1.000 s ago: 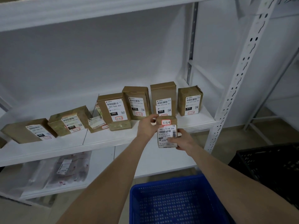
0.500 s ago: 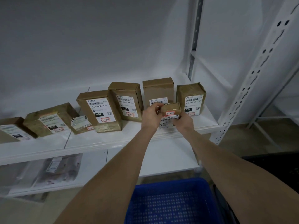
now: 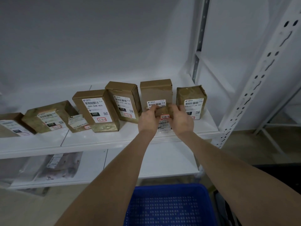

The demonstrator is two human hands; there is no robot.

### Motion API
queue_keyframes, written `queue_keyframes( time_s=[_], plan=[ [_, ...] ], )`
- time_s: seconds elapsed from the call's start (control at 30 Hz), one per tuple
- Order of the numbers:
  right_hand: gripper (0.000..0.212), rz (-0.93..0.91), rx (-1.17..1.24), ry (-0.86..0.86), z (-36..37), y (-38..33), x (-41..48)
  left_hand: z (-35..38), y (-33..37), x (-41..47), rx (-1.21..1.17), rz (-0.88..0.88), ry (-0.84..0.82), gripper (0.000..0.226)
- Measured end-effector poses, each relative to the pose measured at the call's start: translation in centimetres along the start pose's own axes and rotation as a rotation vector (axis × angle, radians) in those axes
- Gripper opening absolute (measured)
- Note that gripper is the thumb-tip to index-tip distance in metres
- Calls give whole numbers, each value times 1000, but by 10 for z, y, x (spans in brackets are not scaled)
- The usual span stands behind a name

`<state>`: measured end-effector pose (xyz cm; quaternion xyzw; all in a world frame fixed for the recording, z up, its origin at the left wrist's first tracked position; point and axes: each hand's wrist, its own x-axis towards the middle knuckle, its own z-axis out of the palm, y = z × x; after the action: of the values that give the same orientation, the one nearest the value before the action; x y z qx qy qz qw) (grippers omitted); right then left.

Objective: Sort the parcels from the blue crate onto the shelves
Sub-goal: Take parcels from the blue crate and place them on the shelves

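A white metal shelf board [image 3: 97, 141] carries a row of brown cardboard parcels with white printed labels. At the far left a flat brown parcel [image 3: 9, 123] lies on its back, cut off by the frame edge. Just beside it a tape-wrapped brown parcel [image 3: 48, 116] sits tilted, and a small thin parcel [image 3: 78, 123] leans between it and a tall upright box labelled 060-06B-A05 [image 3: 96, 110]. Next stands a second upright brown box [image 3: 123, 101], touching the first.

Both bare forearms reach up from the bottom of the frame, nearly straight, and converge toward the front of the shelf. The left hand [image 3: 147, 119] has its fingers curled round the left side of a small brown parcel with a red-bordered sticker reading 3-3-9 [image 3: 164, 119]. The right hand [image 3: 182, 119] clamps the parcel's right side, fingers curled over the top edge. The parcel stands upright between them, label facing the camera, low at the shelf's front edge; whether its base touches the board cannot be told. It is directly in front of a plain upright brown box [image 3: 156, 92], with a shiny taped brown box [image 3: 192, 98] just to the right.

Further right rises the white perforated upright post [image 3: 254, 85]. Below, a lower white shelf [image 3: 146, 160] holds a clear plastic bag parcel [image 3: 60, 165] at the left, and a blue perforated plastic crate [image 3: 169, 186] sits beneath the arms.
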<state>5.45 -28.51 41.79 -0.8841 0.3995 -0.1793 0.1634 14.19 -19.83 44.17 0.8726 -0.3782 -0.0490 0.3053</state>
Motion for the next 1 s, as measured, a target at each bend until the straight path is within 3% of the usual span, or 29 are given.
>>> queue_keyframes(
  time_s=[0.17, 1.0],
  plan=[
    [30, 16, -61, 23, -8, 12, 4, 7, 11, 1, -61, -7, 6, 34],
    [33, 89, -48, 123, 19, 21, 39, 31, 10, 42, -25, 55, 116, 30]
  ],
)
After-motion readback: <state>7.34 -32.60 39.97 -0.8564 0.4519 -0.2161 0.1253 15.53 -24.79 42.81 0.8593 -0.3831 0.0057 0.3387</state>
